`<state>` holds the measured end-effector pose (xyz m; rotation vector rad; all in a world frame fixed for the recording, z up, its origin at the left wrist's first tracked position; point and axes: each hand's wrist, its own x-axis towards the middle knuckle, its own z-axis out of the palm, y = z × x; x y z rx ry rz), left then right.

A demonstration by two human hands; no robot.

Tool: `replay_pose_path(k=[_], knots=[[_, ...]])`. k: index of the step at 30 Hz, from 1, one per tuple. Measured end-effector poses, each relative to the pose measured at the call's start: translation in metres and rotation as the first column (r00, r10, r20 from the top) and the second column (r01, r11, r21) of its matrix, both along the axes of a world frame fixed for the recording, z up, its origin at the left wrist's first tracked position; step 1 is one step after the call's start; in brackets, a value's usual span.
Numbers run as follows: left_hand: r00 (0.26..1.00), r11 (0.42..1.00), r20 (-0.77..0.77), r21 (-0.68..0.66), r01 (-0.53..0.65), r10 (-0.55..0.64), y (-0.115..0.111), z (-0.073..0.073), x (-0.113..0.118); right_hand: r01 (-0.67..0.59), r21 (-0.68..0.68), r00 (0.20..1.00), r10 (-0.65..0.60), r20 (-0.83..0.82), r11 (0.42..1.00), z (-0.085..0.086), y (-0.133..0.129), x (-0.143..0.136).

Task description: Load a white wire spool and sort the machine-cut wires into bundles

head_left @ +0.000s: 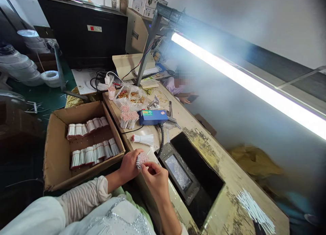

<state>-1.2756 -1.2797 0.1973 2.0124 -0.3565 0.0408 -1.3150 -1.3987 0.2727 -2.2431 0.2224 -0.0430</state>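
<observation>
My left hand [130, 166] is wrapped around a bundle of thin white wires [142, 159], whose pinkish cut ends face up. My right hand [156, 179] is closed in a pinch at the near right edge of that bundle, its thumb and fingertips touching it. Whether a single wire is between those fingertips is too small to tell. Just beyond my hands another bundle of white wires [144, 139] lies on its side on the worktable [203, 146]. More bundles with pink ends [129, 117] stand together farther back.
At left, a cardboard box [57, 153] holds two rows of wire bundles. A blue device [153, 117], a recessed screen [178, 172] and loose white wires [256, 211] are on the table. A lit tube lamp [241, 82] hangs above. Another person [175, 87] sits beyond the table.
</observation>
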Motion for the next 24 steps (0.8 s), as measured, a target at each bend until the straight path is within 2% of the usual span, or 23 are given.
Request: replay_pose_path(k=[5, 10, 13, 17, 20, 24], knots=[[0.999, 0.999, -0.035, -0.049, -0.011, 0.010, -0.001, -0.001, -0.001, 0.024, -0.005, 1.000, -0.024, -0.018, 1.000, -0.002, 0.001, 0.002], [0.994, 0.993, -0.106, -0.120, 0.002, -0.015, -0.001, -0.001, -0.002, 0.049, 0.161, 0.996, -0.035, -0.085, 0.986, 0.004, -0.004, 0.009], [0.985, 0.988, -0.172, -0.151, 0.008, -0.034, 0.000, -0.003, -0.002, 0.102, 0.327, 0.992, -0.073, -0.099, 0.940, 0.015, -0.016, 0.016], [0.954, 0.971, -0.292, -0.239, 0.002, -0.074, 0.006, -0.014, -0.001, 0.174, 0.469, 0.985, -0.143, -0.101, 0.866, 0.025, -0.051, 0.029], [0.902, 0.921, -0.417, -0.384, -0.063, -0.113, 0.014, -0.025, 0.000, 0.197, 0.526, 0.976, -0.116, -0.184, 0.827, 0.013, -0.081, 0.043], [0.788, 0.848, -0.587, -0.502, -0.171, -0.189, 0.028, -0.030, 0.001, 0.196, 0.555, 0.913, 0.055, -0.404, 0.808, -0.031, -0.099, 0.062]])
